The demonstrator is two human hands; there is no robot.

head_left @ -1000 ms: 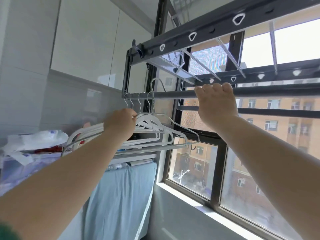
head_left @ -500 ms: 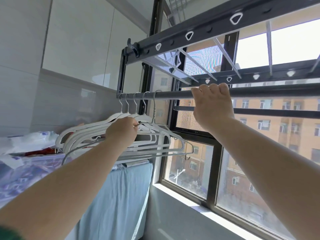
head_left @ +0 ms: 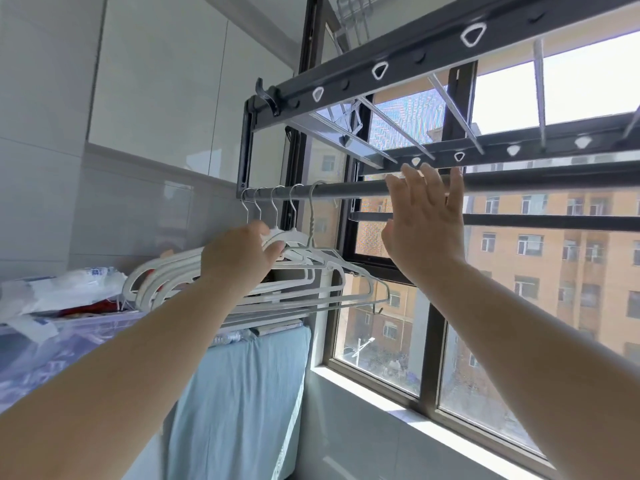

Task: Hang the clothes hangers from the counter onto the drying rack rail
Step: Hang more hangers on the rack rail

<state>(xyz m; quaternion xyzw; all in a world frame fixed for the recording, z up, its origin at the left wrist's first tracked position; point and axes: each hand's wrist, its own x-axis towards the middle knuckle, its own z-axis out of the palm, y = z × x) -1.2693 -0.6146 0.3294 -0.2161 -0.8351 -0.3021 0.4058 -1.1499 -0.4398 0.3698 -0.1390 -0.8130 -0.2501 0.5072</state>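
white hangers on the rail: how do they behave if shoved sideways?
Probably slide easily: thin wire hooks sit over the smooth round rail. Likely light and fairly stiff: the hangers are slim white frames, gripped unbent by the left hand. Apt to swing and tangle, since they hang bunched, overlapping.

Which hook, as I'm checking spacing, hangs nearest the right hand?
The rightmost hook, the one with the long twisted neck; four others hang left of it.

The hangers (head_left: 294,239) before me are white with silvery hooks, and their rail (head_left: 353,190) is grey. At twelve o'clock my rack frame (head_left: 433,46) is charcoal, dotted with white triangles. A pale blue cloth (head_left: 242,393) hangs at six o'clock, and an orange building (head_left: 554,258) shows at three.
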